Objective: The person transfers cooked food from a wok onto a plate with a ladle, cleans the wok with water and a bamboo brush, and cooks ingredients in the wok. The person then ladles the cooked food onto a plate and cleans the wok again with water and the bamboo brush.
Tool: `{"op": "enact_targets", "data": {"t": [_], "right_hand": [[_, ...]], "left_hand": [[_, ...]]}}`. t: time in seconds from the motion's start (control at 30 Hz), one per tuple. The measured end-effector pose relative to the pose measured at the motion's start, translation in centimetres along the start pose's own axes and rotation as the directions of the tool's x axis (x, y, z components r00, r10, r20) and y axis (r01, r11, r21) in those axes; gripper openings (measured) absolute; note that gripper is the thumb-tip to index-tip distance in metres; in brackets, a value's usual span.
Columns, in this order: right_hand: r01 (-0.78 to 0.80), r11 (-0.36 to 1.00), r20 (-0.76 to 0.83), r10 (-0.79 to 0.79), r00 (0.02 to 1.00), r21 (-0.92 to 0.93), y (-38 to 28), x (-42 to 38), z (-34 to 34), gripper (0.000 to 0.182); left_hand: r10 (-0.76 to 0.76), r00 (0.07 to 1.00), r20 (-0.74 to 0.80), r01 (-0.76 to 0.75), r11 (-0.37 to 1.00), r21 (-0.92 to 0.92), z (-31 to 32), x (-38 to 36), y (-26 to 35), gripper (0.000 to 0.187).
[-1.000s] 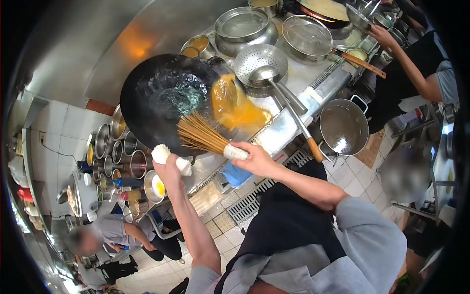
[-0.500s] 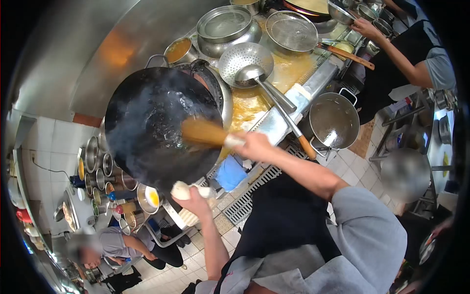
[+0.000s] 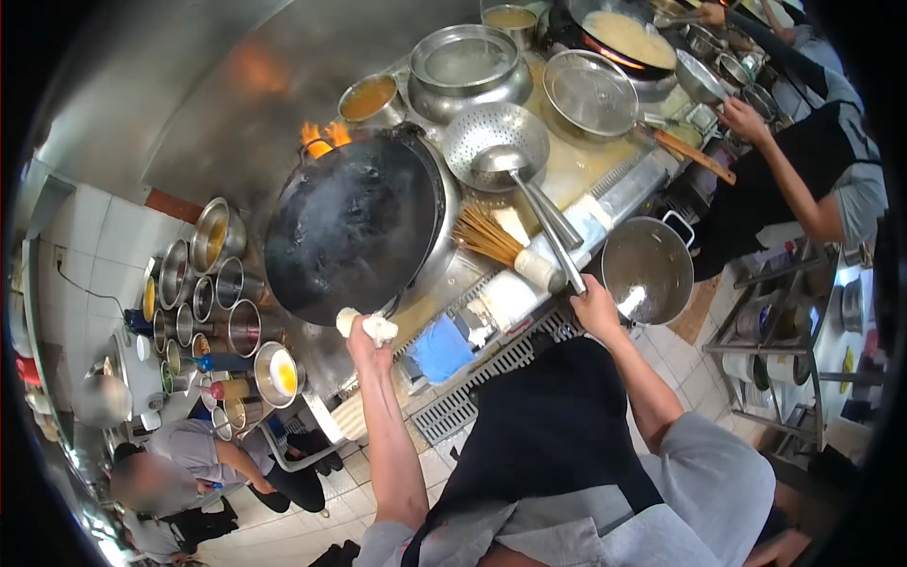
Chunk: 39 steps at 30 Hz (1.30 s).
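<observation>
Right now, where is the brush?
In the head view, the brush lies on the counter just right of the wok, below the strainer, its wrapped end beside the ladle whose handle the right hand grips.

Wok (image 3: 312, 279): just beyond left fingers (image 3: 360, 350)
Cloth (image 3: 378, 329): in left fingers, at wok's near rim
Ladle (image 3: 503, 164): handle in right fingers (image 3: 590, 300), head in strainer (image 3: 472, 142)
Brush (image 3: 489, 236): on surface (image 3: 576, 170), left of right fingers
Pot (image 3: 661, 230): right of right fingers

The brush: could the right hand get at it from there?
Probably yes: the brush lies close by the right hand, though that hand seems to grip a long metal handle, which it would likely have to release first.
</observation>
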State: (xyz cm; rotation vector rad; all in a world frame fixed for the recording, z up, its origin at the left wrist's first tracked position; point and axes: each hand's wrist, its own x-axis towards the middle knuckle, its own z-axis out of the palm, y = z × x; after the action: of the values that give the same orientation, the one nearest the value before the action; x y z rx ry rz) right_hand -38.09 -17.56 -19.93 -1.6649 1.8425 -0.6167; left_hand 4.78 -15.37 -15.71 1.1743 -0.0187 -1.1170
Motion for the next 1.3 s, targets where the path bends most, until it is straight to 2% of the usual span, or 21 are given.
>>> {"op": "enact_targets", "data": {"t": [0.1,0.13,0.2,0.23,0.27,0.3,0.4,0.43,0.47,0.5,0.63,0.67,0.77,0.87,0.97,1.0,1.03,1.07,1.17,1.27,1.3], "right_hand": [[-0.31,0.836,0.314,0.177,0.933,0.452,-5.0,2.7,-4.7,0.043],[-0.274,0.763,0.285,0.123,0.951,0.586,-6.4,4.3,-5.2,0.038],[-0.238,0.753,0.268,0.085,0.96,0.614,-10.3,9.1,-7.7,0.037],[-0.123,0.733,0.172,0.008,0.985,0.67,-10.7,12.7,-7.0,0.034],[0.051,0.782,0.039,-0.096,0.995,0.621,-10.8,17.3,-6.1,0.028],[0.046,0.809,0.069,-0.107,0.992,0.586,-11.9,21.4,-6.0,0.025],[-0.042,0.835,0.168,-0.06,0.984,0.549,-15.0,30.9,-5.0,0.014],[-0.26,0.604,0.346,-0.028,0.938,0.754,-14.9,32.9,-4.8,0.015],[-0.479,0.303,0.517,-0.057,0.854,0.824,-14.5,34.8,-4.9,0.016],[-0.661,-0.018,0.652,-0.146,0.744,0.751,-14.6,35.9,-5.0,0.017],[-0.721,-0.421,0.532,-0.489,0.691,0.55,-14.8,30.2,-5.0,0.021],[-0.746,-0.443,0.502,-0.554,0.664,0.498,-14.3,28.8,-4.9,0.025],[-0.787,-0.473,0.478,-0.625,0.617,0.396,-15.5,22.2,-6.1,0.033],[-0.774,-0.495,0.529,-0.566,0.632,0.396,-16.1,15.2,-8.1,0.043],[-0.795,-0.436,0.622,-0.499,0.603,0.422,-15.7,9.5,-10.7,0.045],[-0.8,-0.381,0.665,-0.448,0.598,0.463,-15.9,7.9,-12.0,0.045],[-0.829,-0.282,0.662,-0.503,0.557,0.483,-15.6,6.8,-12.9,0.047],[-0.827,-0.223,0.729,-0.392,0.561,0.516,-16.1,5.8,-14.0,0.047],[-0.804,0.156,0.813,-0.223,0.537,0.574,-17.7,4.7,-16.6,0.051],[-0.755,0.36,0.835,-0.18,0.52,0.548,-17.9,5.7,-17.4,0.055],[-0.692,0.417,0.801,-0.19,0.567,0.589,-17.9,6.5,-17.1,0.056]], "left_hand": [[0.005,0.999,-0.034,-0.005,1.0,0.0,-1.0,2.8,-1.2,0.009],[0.002,1.0,-0.011,-0.003,1.0,-0.018,-0.6,2.9,-1.3,0.015],[-0.067,0.998,-0.017,0.067,0.997,-0.026,0.1,2.6,-1.1,0.02],[-0.099,0.995,-0.019,0.099,0.995,-0.03,0.5,2.3,-0.9,0.023],[-0.074,0.997,0.015,0.074,0.997,-0.024,0.6,1.8,-1.0,0.028],[-0.113,0.992,-0.057,0.111,0.993,-0.042,1.5,0.2,-0.3,0.033],[-0.028,0.996,-0.086,0.019,0.994,-0.106,0.0,-2.3,-1.3,0.035],[-0.021,0.998,-0.064,0.015,0.996,-0.088,-0.4,-4.0,-1.4,0.035],[-0.007,0.996,-0.093,-0.001,0.997,-0.082,-0.5,-6.2,-1.6,0.037],[0.007,0.993,-0.121,-0.017,0.997,-0.077,-0.7,-8.1,-1.9,0.038],[0.015,0.995,-0.097,-0.01,0.998,0.056,-4.5,-12.3,-4.5,0.043],[0.022,0.995,-0.099,-0.014,0.997,0.077,-4.5,-13.4,-5.0,0.043],[0.004,0.994,-0.106,-0.002,1.0,0.021,-5.3,-15.4,-6.1,0.045],[0.037,0.99,-0.138,-0.027,0.997,0.074,-4.4,-16.0,-5.9,0.045],[0.151,0.983,-0.107,-0.128,0.972,0.198,-4.2,-16.5,-5.8,0.045],[0.177,0.979,-0.102,-0.15,0.962,0.229,-4.2,-16.8,-5.8,0.045],[0.167,0.98,-0.11,-0.138,0.963,0.232,-4.3,-17.1,-5.7,0.044],[0.157,0.981,-0.118,-0.126,0.963,0.237,-4.4,-17.5,-5.6,0.044],[0.133,0.981,-0.139,-0.095,0.963,0.252,-5.1,-18.1,-6.0,0.043],[0.142,0.97,-0.197,-0.095,0.969,0.228,-5.6,-18.6,-7.1,0.041],[0.148,0.965,-0.218,-0.101,0.971,0.216,-5.8,-18.7,-7.7,0.041]]}}
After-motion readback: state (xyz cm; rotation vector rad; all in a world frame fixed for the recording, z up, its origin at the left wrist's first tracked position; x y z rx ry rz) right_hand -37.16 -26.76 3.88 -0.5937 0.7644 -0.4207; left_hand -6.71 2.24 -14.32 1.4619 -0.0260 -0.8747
